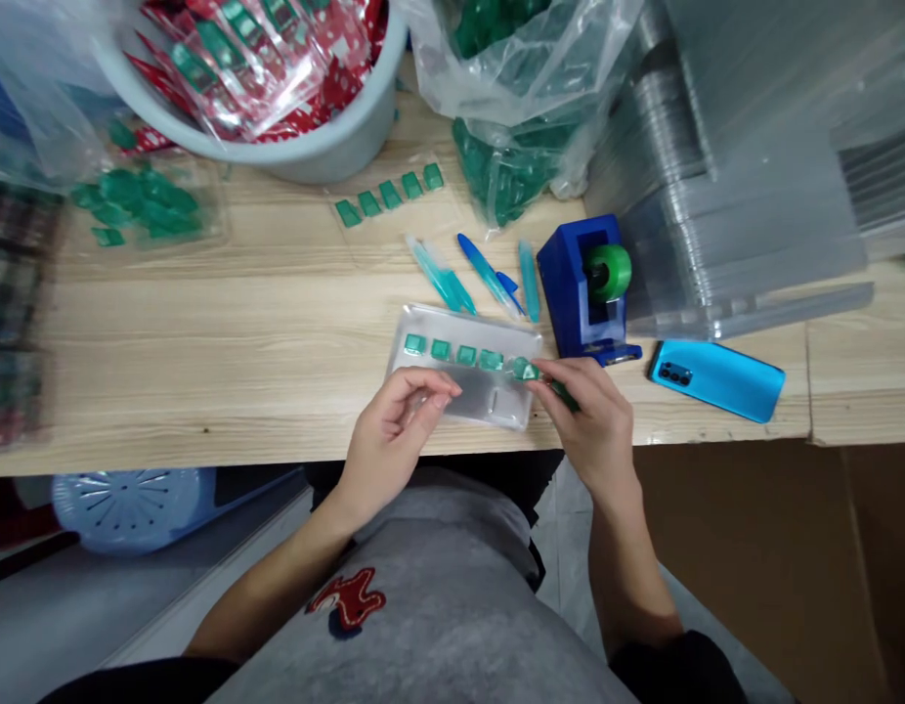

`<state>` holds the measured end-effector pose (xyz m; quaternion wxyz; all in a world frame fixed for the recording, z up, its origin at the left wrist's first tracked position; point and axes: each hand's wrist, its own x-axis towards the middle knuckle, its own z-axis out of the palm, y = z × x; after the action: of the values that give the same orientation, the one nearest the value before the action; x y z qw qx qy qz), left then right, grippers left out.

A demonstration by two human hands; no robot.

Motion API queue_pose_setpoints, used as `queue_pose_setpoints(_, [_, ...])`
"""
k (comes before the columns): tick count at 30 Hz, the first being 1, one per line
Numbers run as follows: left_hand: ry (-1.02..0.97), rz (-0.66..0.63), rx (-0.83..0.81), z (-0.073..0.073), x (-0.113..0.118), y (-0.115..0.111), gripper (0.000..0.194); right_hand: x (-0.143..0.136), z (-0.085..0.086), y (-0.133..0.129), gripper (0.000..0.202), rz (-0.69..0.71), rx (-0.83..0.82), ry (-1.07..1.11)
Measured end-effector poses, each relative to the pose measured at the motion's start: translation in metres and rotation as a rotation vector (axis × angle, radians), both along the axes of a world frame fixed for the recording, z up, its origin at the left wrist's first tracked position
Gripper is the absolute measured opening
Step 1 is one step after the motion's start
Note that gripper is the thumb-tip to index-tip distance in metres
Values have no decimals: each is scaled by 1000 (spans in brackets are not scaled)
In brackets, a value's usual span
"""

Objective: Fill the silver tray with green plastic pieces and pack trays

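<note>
A clear plastic tray lies near the table's front edge, with a row of several small green translucent pieces along its far side. My left hand is over the tray's near left part, thumb and fingertips pinched together, with nothing visible between them. At the tray's right end, my right hand pinches a green translucent piece at the end of the row. Another dark green piece shows under its fingers, partly hidden.
A blue tape dispenser, a blue phone and stacked clear plastic trays stand right. Pens lie beyond the tray. Behind are another tray with green pieces, a bag of green pieces and a bucket of red-and-green packs.
</note>
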<state>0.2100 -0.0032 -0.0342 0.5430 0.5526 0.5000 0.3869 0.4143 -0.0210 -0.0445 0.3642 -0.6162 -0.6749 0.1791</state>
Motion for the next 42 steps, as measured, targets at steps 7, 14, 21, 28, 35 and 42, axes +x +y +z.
queue_pose_setpoints(7, [427,-80,491,-3,-3,13,17,5,5,12,25,162,-112,-177])
queue_pose_setpoints(14, [789,-299,714,-7,22,44,22,1,4,14,25,204,-182,-236])
queue_pose_setpoints(21, [892,-385,739,-12,25,51,21,-3,2,13,31,160,-287,-208])
queue_pose_setpoints(28, [751,-287,704,-13,-1,40,44,-1,17,-20,31,-164,-169,20])
queue_pose_setpoints(35, [615,-37,503,-20,-62,34,22,-27,17,3,24,-61,-218,-336])
queue_pose_setpoints(42, [601,-499,772,-10,-53,30,13,-37,24,42,18,119,-395,-565])
